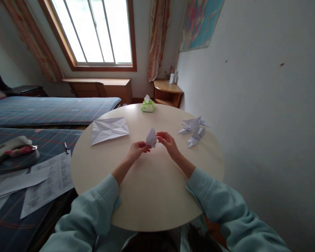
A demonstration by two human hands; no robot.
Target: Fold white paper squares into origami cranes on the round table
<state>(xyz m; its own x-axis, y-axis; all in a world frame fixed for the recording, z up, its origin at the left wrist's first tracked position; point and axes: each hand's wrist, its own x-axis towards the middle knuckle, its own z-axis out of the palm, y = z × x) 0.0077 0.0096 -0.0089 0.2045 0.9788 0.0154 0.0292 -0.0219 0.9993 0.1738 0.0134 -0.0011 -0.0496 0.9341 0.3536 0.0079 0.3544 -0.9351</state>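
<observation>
A small folded paper piece point(151, 137), white and pointed at the top, stands upright over the middle of the round table point(152, 196). My left hand point(138, 150) pinches its lower left side between thumb and fingers. At its right edge is my right hand point(168, 141), fingers apart and slightly curled, the fingertips close to the paper; whether they touch it I cannot tell. To the left lies a creased sheet of paper point(110, 129), opened out flat. Several folded paper figures point(196, 134) rest together on the right of the table.
A green tissue pack point(148, 105) sits at the table's far edge. Beds point(49, 108) with plaid covers stand at the left, one bearing printed sheets point(49, 182) and a pen point(66, 147). A wall point(265, 122) runs along the right; a corner shelf point(168, 86) is beyond the table.
</observation>
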